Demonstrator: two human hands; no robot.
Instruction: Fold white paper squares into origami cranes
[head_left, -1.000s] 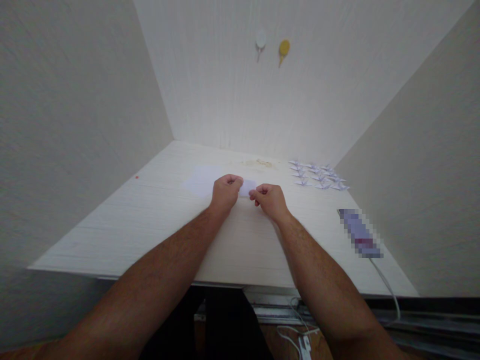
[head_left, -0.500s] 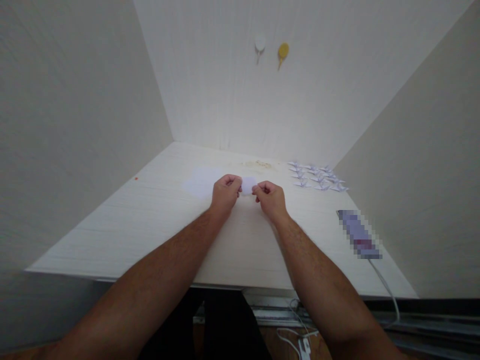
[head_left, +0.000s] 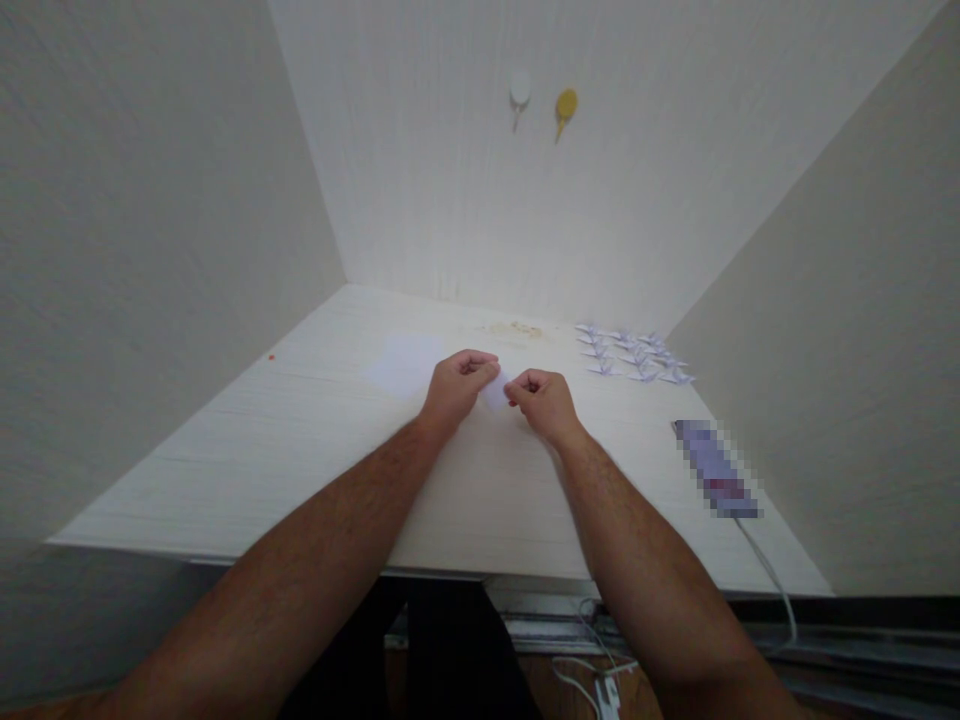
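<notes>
A small piece of white paper [head_left: 493, 390] is held between my two hands above the middle of the table. My left hand [head_left: 459, 385] pinches its upper left part between thumb and fingers. At its right edge, my right hand [head_left: 544, 400] grips it with thumb and fingertips. Fingers cover much of the paper, so its folds cannot be made out. Left of my left hand, pale white sheets [head_left: 405, 362] lie flat on the table. Folded paper cranes [head_left: 634, 355] stand in rows at the back right.
A blurred-out phone [head_left: 716, 470] lies at the table's right side, its white cable [head_left: 772, 575] hanging over the front edge. Walls enclose the white table [head_left: 300, 460] on three sides. A white hook [head_left: 520, 90] and a yellow hook [head_left: 566, 105] are on the back wall.
My left hand has shifted slightly right, closer to my right hand. The paper has turned and shows less of its face between the fingers.
</notes>
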